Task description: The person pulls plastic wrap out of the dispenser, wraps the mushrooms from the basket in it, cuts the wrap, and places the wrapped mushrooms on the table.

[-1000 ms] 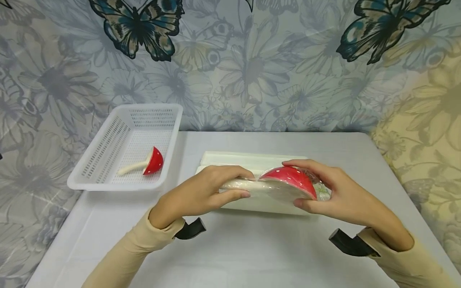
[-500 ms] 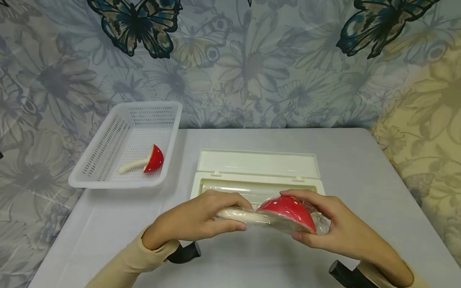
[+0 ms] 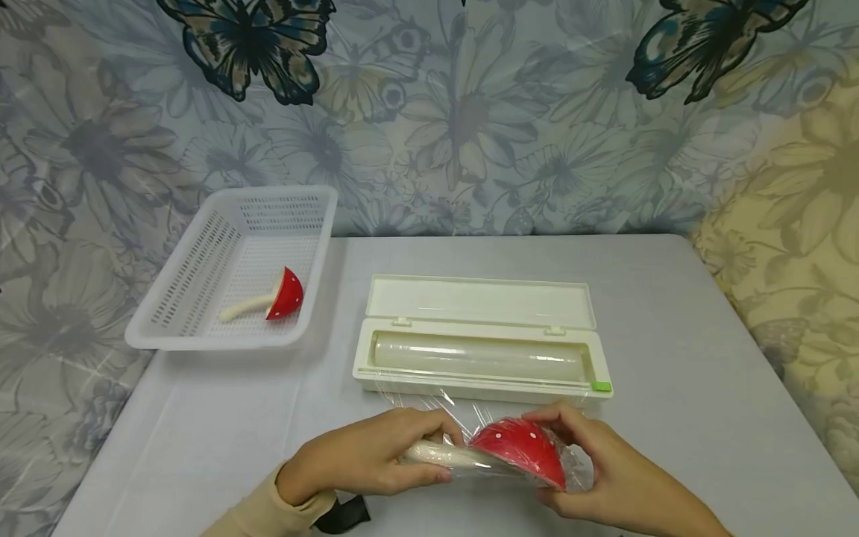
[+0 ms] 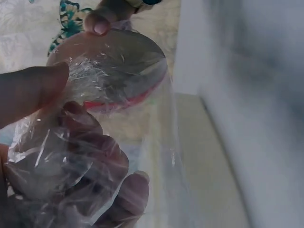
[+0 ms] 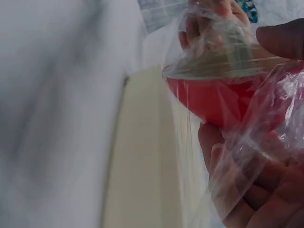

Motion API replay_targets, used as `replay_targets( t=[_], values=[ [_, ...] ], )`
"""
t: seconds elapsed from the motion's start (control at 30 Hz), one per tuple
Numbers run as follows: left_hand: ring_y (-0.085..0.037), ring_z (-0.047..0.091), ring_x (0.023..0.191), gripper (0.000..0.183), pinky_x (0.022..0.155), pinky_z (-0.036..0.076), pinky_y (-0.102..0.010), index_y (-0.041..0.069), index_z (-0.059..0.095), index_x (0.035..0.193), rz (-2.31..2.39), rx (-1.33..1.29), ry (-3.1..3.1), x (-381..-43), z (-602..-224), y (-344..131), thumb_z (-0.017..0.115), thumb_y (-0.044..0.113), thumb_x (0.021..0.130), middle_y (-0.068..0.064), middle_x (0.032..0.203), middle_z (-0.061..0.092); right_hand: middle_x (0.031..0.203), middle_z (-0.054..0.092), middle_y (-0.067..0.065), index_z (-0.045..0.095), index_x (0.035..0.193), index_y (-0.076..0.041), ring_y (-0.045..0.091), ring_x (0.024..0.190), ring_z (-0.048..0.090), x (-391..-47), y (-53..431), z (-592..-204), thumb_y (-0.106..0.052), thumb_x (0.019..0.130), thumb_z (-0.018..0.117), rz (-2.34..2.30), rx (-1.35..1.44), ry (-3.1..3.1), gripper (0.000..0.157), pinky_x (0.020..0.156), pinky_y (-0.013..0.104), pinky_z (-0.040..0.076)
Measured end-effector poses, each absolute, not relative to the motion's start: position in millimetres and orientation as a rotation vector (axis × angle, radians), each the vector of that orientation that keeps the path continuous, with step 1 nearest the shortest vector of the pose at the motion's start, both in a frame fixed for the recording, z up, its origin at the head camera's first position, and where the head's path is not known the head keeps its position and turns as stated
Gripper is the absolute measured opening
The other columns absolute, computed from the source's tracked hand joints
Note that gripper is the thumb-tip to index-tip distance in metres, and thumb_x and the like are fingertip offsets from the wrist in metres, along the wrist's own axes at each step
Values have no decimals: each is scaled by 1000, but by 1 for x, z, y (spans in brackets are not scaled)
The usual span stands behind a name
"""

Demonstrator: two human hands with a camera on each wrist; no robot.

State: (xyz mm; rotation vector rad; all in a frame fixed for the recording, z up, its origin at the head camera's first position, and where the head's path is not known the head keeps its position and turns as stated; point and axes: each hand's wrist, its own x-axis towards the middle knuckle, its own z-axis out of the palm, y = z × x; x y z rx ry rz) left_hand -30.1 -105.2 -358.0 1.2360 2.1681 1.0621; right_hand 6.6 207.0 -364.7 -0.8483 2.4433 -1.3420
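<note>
A ladle with a red, white-dotted bowl [image 3: 520, 445] and a cream handle is wrapped in clear cling film [image 5: 266, 142]. My left hand [image 3: 382, 453] grips its handle between thumb and fingers, with film over those fingers in the left wrist view. On the bowl end, my right hand [image 3: 597, 477] holds the rim with the thumb below and fingers above. Film stretches from the ladle back to a cream cling film dispenser [image 3: 483, 389], whose lid stands open at the rear. Inside it lies the film roll [image 3: 470, 354].
At the back left stands a white perforated basket [image 3: 228, 344]. A second red-and-cream ladle [image 3: 287, 294] lies inside it. The white-covered table [image 3: 671, 358] ends at a floral curtain with butterflies [image 3: 470, 134] behind.
Both hands have drawn the wrapped ladle toward me, away from the dispenser. The dispenser and its roll are now uncovered, with film stretched between it and the ladle.
</note>
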Motion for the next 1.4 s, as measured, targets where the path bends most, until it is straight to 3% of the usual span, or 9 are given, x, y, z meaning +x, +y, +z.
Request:
replay_targets(
  t=[0.17,0.37,0.6,0.87,1.1,1.4],
  values=[
    [6,48,81,21,74,45,-11,20,53,118,1042,1149,2132,-27,-378,-108,60,26,99,13,90,56,124,62,-9,48,132,-26,3,109,60,11,206,-383,-16,79,82,-1302,-718,2397,63,84,21,54],
    [6,48,81,22,73,46,-12,22,53,122,1021,1105,2112,-27,-398,-110,57,27,101,13,93,56,123,62,-11,48,134,-25,3,106,61,11,203,-402,-8,78,80,-1314,-745,2418,67,85,21,55],
    [5,49,82,24,77,46,-13,26,57,122,935,1101,2166,-29,-414,-112,62,25,98,13,93,59,125,60,-10,47,133,-28,4,96,58,11,198,-417,-8,76,82,-1312,-711,2385,70,78,22,55],
    [5,47,72,27,67,43,-12,26,58,118,851,1079,2251,-30,-430,-108,68,22,94,16,86,58,123,63,-9,49,133,-25,2,98,60,8,200,-435,-9,71,86,-1311,-838,2484,74,80,22,56],
    [7,47,71,18,67,43,-11,25,69,107,768,1038,2291,-26,-433,-104,73,28,90,19,83,57,125,62,-8,50,135,-25,3,104,60,8,204,-439,-24,77,86,-1371,-803,2415,68,81,23,57],
    [5,39,76,32,66,35,-9,27,72,115,632,1059,2421,-22,-429,-106,77,37,85,13,86,50,127,62,-8,50,138,-29,1,111,58,10,208,-431,-41,77,84,-1251,-691,2434,72,82,23,57]
  ],
)
